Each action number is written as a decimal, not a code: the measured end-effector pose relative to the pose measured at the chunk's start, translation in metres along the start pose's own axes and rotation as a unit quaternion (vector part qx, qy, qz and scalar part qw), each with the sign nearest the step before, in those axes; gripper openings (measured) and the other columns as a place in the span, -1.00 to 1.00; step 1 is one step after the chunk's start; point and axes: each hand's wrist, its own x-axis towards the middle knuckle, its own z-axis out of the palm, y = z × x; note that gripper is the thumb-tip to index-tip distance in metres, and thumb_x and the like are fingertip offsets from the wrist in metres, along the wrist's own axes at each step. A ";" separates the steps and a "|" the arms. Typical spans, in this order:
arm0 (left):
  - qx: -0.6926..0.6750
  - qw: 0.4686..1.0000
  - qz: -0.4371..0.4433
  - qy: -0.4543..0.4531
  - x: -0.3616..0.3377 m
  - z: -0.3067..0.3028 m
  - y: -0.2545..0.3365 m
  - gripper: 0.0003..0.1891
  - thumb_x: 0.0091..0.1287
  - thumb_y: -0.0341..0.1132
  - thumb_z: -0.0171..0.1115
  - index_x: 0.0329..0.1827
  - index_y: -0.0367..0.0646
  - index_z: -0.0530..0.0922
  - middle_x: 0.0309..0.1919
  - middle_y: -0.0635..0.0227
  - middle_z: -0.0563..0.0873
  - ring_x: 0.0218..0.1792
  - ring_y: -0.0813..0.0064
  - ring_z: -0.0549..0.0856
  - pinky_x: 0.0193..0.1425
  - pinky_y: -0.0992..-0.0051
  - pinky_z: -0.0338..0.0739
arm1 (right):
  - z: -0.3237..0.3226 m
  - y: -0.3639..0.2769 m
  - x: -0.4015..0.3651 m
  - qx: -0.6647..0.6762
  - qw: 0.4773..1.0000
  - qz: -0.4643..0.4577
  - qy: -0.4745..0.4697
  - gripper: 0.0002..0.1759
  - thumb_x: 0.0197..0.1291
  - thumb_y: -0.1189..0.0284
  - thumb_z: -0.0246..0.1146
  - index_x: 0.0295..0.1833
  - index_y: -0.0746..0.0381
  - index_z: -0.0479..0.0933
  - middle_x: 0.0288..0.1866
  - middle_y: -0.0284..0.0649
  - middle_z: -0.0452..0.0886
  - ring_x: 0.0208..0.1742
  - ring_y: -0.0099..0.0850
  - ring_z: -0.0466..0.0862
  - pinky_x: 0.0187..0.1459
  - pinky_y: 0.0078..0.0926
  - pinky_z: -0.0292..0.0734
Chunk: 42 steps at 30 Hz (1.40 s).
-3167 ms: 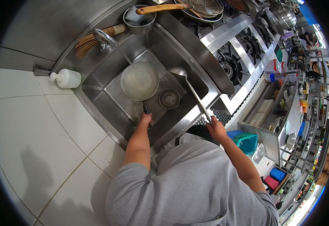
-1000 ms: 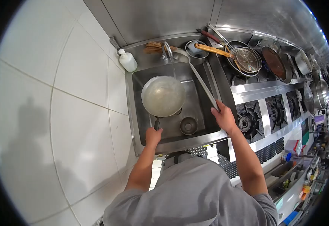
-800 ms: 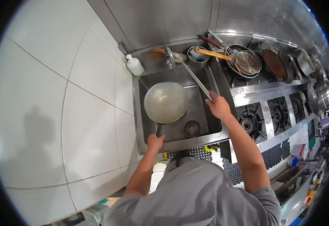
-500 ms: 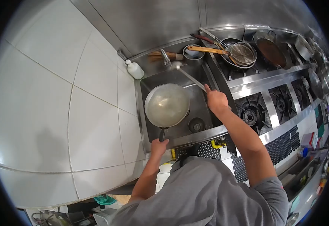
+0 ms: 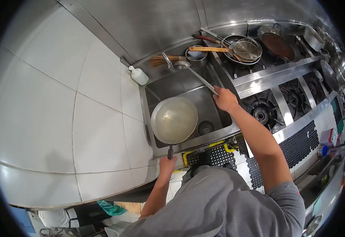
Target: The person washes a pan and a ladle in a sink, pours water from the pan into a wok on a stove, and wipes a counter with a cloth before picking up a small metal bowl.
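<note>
Silvery metal lines the sink [image 5: 194,75], and a round pan [image 5: 174,120] with a cloudy, pale inside is over its front part; whether the pan touches the sink bottom I cannot tell. The pan's dark handle [image 5: 170,151] points to 6 o'clock, across the front rim, where the left hand [image 5: 167,164] has its fingers clamped on it. The right hand [image 5: 225,99], at 2 o'clock from the pan, has its fingers wrapped around the long handle of a ladle [image 5: 203,82]. The ladle slants up toward 11 o'clock from that hand, its head just beside the tap [image 5: 167,61].

Around the pan, a small round dish [image 5: 206,127] sits in the sink at 3 o'clock, a white bottle [image 5: 139,76] stands at 11, and a pot [image 5: 197,53] is near 1, touching or just beside a straw brush [image 5: 162,60]. Well apart at 3 o'clock is a stove burner [image 5: 261,114].
</note>
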 end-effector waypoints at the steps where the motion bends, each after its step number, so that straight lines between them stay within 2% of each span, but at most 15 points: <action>1: 0.013 1.000 0.008 -0.002 -0.004 0.001 -0.003 -0.58 0.26 -0.12 0.50 -0.51 -0.31 0.58 -0.65 0.19 0.59 -0.55 0.38 0.52 -0.36 0.15 0.42 | -0.002 -0.008 0.009 -0.004 1.000 -0.007 0.002 -0.42 0.47 0.27 0.25 0.57 0.04 0.48 0.29 -0.01 0.73 0.33 -0.02 0.70 0.35 -0.07 0.61; 6: 0.044 0.998 0.007 -0.032 -0.024 0.001 0.004 -0.55 0.27 -0.04 0.47 -0.41 -0.37 0.65 -0.52 -0.06 0.69 -0.46 0.04 0.68 -0.26 0.06 0.50 | -0.009 -0.050 0.040 -0.042 0.998 -0.037 0.003 -0.45 0.48 0.30 0.22 0.55 0.01 0.49 0.23 -0.07 0.77 0.29 -0.05 0.74 0.32 -0.06 0.64; 9: 0.068 0.997 0.011 -0.025 -0.022 0.014 -0.012 -0.54 0.28 -0.01 0.45 -0.31 -0.37 0.72 -0.39 -0.14 0.76 -0.28 -0.14 0.77 -0.15 0.03 0.56 | -0.007 -0.066 0.045 -0.085 0.995 -0.044 -0.006 -0.42 0.47 0.37 0.20 0.58 0.00 0.45 0.17 -0.09 0.80 0.21 -0.06 0.78 0.24 -0.06 0.69; 12: 0.078 0.996 -0.006 -0.044 -0.030 0.013 -0.006 -0.54 0.29 0.00 0.44 -0.23 -0.35 0.75 -0.28 -0.17 0.80 -0.13 -0.21 0.79 -0.06 0.02 0.60 | 0.009 -0.061 0.047 -0.142 0.988 -0.051 -0.002 -0.36 0.44 0.42 0.20 0.62 0.02 0.39 0.09 -0.06 0.81 0.11 -0.05 0.83 0.14 -0.07 0.74; 16: 0.084 0.995 0.004 -0.049 -0.044 0.009 0.006 -0.54 0.28 0.01 0.44 -0.19 -0.33 0.76 -0.28 -0.14 0.81 -0.12 -0.18 0.80 -0.04 0.06 0.62 | 0.029 -0.029 0.023 -0.220 0.972 -0.073 0.029 -0.33 0.42 0.45 0.21 0.64 0.07 0.36 0.01 0.01 0.82 0.00 -0.04 0.85 0.03 -0.08 0.77; 20: 0.087 0.995 0.013 -0.053 -0.043 0.018 0.001 -0.56 0.28 0.00 0.43 -0.19 -0.31 0.77 -0.29 -0.14 0.81 -0.13 -0.17 0.80 -0.05 0.05 0.62 | 0.034 0.027 -0.013 -0.229 0.972 -0.038 -0.022 -0.34 0.45 0.37 0.23 0.64 0.11 0.36 -0.01 0.04 0.81 0.02 -0.01 0.84 0.06 -0.06 0.76; 22: 0.084 0.995 0.023 -0.053 -0.045 0.019 0.000 -0.57 0.28 -0.01 0.42 -0.21 -0.31 0.77 -0.31 -0.14 0.80 -0.15 -0.17 0.80 -0.07 0.05 0.62 | 0.036 0.052 -0.043 -0.198 0.977 -0.015 -0.073 -0.36 0.47 0.35 0.23 0.63 0.12 0.38 0.00 0.07 0.80 0.03 0.00 0.83 0.08 -0.05 0.75; 25: 0.074 0.995 0.039 -0.048 -0.049 0.019 0.003 -0.57 0.28 -0.02 0.42 -0.26 -0.33 0.74 -0.38 -0.12 0.79 -0.22 -0.18 0.80 -0.13 0.02 0.61 | 0.038 0.072 -0.098 -0.044 0.998 -0.002 -0.033 -0.41 0.47 0.33 0.23 0.57 0.16 0.46 0.02 0.14 0.79 0.11 0.05 0.81 0.13 -0.01 0.71; 27: 0.084 0.994 0.046 -0.054 -0.045 0.020 -0.003 -0.56 0.27 -0.02 0.42 -0.31 -0.34 0.72 -0.43 -0.12 0.77 -0.27 -0.19 0.79 -0.18 0.01 0.59 | 0.020 0.076 -0.123 0.166 0.976 0.072 -0.118 -0.43 0.49 0.30 0.27 0.54 0.21 0.49 -0.14 -0.03 0.74 -0.18 -0.19 0.74 -0.16 -0.20 0.65; 29: 0.076 0.995 0.059 -0.026 -0.035 0.028 -0.025 -0.56 0.27 -0.02 0.45 -0.38 -0.34 0.68 -0.52 -0.09 0.74 -0.37 -0.14 0.78 -0.24 0.01 0.56 | -0.003 0.078 -0.153 0.374 0.899 0.141 -0.180 -0.45 0.51 0.27 0.30 0.51 0.25 0.53 -0.29 -0.21 0.70 -0.47 -0.43 0.68 -0.44 -0.39 0.59; 30: 0.068 0.996 0.054 -0.025 -0.033 0.028 -0.026 -0.56 0.27 -0.02 0.46 -0.39 -0.34 0.68 -0.52 -0.08 0.74 -0.39 -0.13 0.77 -0.25 0.02 0.56 | -0.004 0.084 -0.168 0.431 0.876 0.153 -0.156 -0.46 0.55 0.27 0.30 0.49 0.33 0.52 -0.39 -0.39 0.52 -0.58 -0.63 0.44 -0.57 -0.58 0.38; 32: 0.053 0.997 0.048 -0.013 -0.029 0.033 -0.032 -0.55 0.27 -0.05 0.50 -0.43 -0.35 0.66 -0.57 -0.02 0.72 -0.49 0.03 0.73 -0.29 0.03 0.53 | -0.030 0.089 -0.203 0.484 0.852 0.141 -0.142 -0.48 0.57 0.29 0.27 0.47 0.37 0.52 -0.41 -0.41 0.51 -0.57 -0.62 0.46 -0.56 -0.57 0.39; 35: 0.073 0.993 0.087 -0.010 -0.040 0.029 -0.015 -0.68 0.32 -0.22 0.50 -0.46 -0.25 0.61 -0.63 0.39 0.60 -0.61 0.53 0.52 -0.50 0.29 0.37 | -0.071 0.111 -0.256 0.529 0.830 0.115 -0.133 -0.54 0.59 0.30 0.24 0.43 0.34 0.55 -0.43 -0.43 0.47 -0.57 -0.63 0.47 -0.54 -0.60 0.37; 38: -0.002 1.000 0.023 -0.020 -0.043 0.034 -0.012 -0.68 0.32 -0.25 0.51 -0.48 -0.21 0.57 -0.66 0.41 0.54 -0.67 0.54 0.50 -0.59 0.32 0.30 | -0.096 0.131 -0.304 0.542 0.827 0.116 -0.095 -0.59 0.59 0.29 0.27 0.36 0.31 0.60 -0.45 -0.45 0.45 -0.59 -0.64 0.46 -0.55 -0.61 0.36; 42: -0.025 0.999 0.040 -0.017 -0.029 0.040 -0.034 -0.63 0.29 -0.23 0.50 -0.53 -0.22 0.52 -0.67 0.39 0.55 -0.66 0.50 0.47 -0.53 0.27 0.32 | -0.079 0.179 -0.331 0.529 0.833 0.163 -0.019 -0.63 0.58 0.32 0.28 0.31 0.33 0.61 -0.48 -0.46 0.43 -0.63 -0.64 0.43 -0.56 -0.60 0.37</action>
